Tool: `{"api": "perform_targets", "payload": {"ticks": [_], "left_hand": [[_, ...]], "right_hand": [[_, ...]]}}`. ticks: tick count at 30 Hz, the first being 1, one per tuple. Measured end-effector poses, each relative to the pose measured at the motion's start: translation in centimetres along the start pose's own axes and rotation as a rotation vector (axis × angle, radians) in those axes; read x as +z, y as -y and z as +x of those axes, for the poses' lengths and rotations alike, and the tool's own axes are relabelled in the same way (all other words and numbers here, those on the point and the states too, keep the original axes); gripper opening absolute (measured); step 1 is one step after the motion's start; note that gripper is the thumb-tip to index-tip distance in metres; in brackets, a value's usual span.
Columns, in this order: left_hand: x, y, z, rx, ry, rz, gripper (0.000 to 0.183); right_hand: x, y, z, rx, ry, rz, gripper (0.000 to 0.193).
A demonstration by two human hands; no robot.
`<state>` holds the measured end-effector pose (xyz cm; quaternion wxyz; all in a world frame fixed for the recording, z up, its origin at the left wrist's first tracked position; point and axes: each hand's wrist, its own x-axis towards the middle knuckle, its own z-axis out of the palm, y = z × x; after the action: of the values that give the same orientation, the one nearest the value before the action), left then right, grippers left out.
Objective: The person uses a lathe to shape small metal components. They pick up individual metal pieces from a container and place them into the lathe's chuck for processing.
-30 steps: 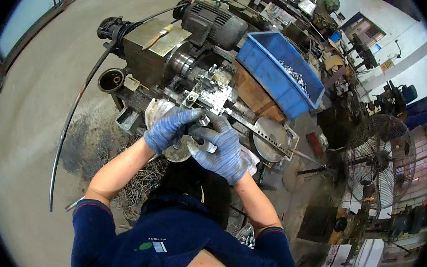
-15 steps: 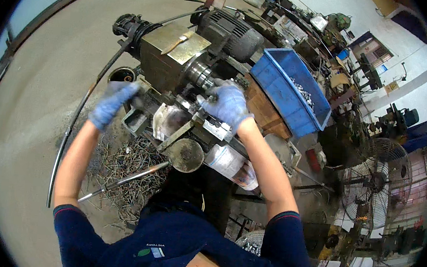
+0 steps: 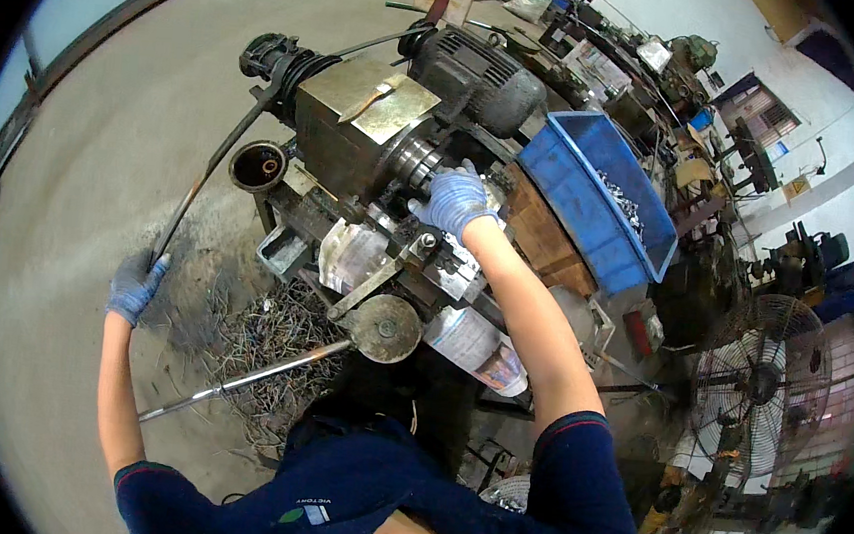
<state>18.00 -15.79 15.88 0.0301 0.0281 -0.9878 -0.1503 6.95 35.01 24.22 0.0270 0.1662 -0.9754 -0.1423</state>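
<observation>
My left hand [image 3: 136, 287], in a blue-grey knit glove, is closed round the low end of a long dark lever [image 3: 206, 162], out over the floor left of a small lathe [image 3: 346, 145]. The lever runs up to the pulley end of the lathe's headstock. My right hand [image 3: 456, 202], gloved the same way, is at the front of the shiny round chuck [image 3: 416, 164]. Its fingers are bent against the chuck's mouth; whatever they hold is hidden by the glove. Just below that hand lies the tool slide [image 3: 429, 247] with its bolts.
A brush [image 3: 370, 100] lies on the headstock, beside a ribbed motor [image 3: 477, 78]. Right of the lathe stands a blue bin [image 3: 593, 195] with small metal parts. A round handwheel [image 3: 387, 328] carries a long bar [image 3: 248, 377]. Metal shavings [image 3: 274, 360] cover the floor; a fan [image 3: 764, 384] stands right.
My left hand has moved from beside the lathe bed out to the left and down, onto the lever. My right hand stays at the chuck. The whole view has shifted slightly.
</observation>
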Motion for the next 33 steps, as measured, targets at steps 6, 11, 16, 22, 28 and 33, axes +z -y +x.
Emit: {"api": "perform_targets", "payload": {"ticks": [6,11,16,22,28,33], "left_hand": [[0.7,-0.6,0.9,-0.048,0.047,-0.090,0.049],[1.2,-0.6,1.3,-0.011,-0.010,-0.064,0.045],[2.5,1.0,1.9,-0.030,-0.044,0.028,0.041],[1.9,3.9,5.0,0.121,-0.095,0.351,0.020],[-0.4,12.3,13.3,0.160,-0.278,0.577,0.011],[-0.6,9.2,13.7,-0.084,-0.185,0.374,0.018]], "right_hand": [[0.5,-0.4,0.7,-0.047,-0.008,0.078,0.056],[0.4,-0.5,1.0,-0.028,0.007,0.076,0.055],[-1.4,0.6,1.7,0.026,0.122,0.202,0.059],[-0.8,-0.2,1.6,0.050,0.106,0.277,0.058],[-1.3,0.3,2.1,0.021,0.160,0.152,0.061],[-3.6,0.7,0.8,0.041,0.228,0.110,0.057]]}}
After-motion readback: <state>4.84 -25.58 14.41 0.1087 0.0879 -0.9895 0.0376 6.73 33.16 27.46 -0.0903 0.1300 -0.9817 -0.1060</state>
